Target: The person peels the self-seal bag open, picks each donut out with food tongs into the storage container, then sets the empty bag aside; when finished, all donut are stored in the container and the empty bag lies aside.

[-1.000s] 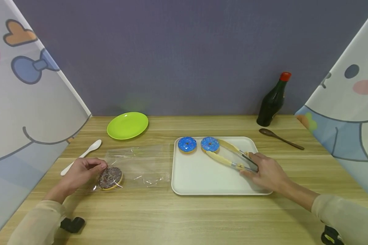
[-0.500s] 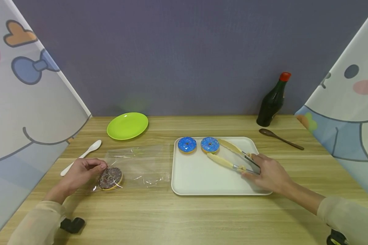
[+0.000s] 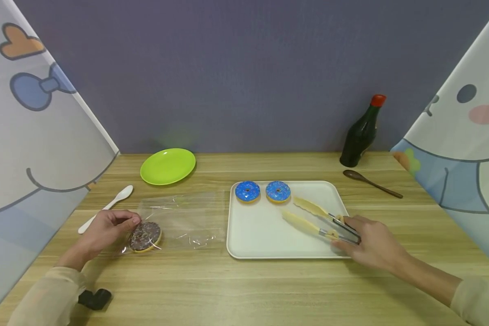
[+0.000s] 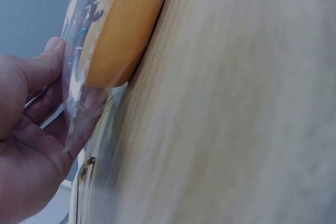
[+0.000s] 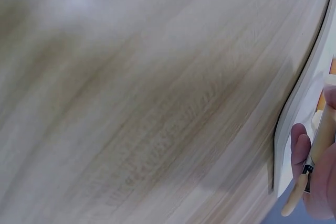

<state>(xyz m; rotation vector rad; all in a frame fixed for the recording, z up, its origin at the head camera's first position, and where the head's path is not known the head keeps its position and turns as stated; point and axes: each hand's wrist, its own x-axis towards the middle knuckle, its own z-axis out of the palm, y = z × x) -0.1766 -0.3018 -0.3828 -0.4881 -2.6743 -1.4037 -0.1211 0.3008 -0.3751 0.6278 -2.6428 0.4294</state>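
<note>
Right hand [image 3: 371,240]: grip holding tongs [image 3: 303,222] by the metal handle, cream tips spread apart. Tips over the white tray [image 3: 265,242], just short of the right blue donut [image 3: 278,192], not touching it. Can't tell if tips touch the tray surface. Right wrist view catches only part of the hand and tongs, at the edge.

Left hand [image 3: 110,228]: grip pinching the left end of a clear plastic bag [image 3: 187,222], thumb on the near film. Chocolate donut [image 3: 145,236] with sprinkles sits inside the bag, right at the fingers, frosting up. Bag lies flat on the desk [image 3: 228,290], its right end by the tray's left edge.

Left blue donut [image 3: 247,192] sits beside the other one, gap between; both at the tray's far edge.

Further out: white spoon [image 3: 106,209] angled near the left hand; green plate [image 3: 168,166] beyond the bag. Far right: dark wooden spoon [image 3: 371,182], then green bottle [image 3: 358,133] with red cap, upright near the grey back panel [image 3: 244,77].
</note>
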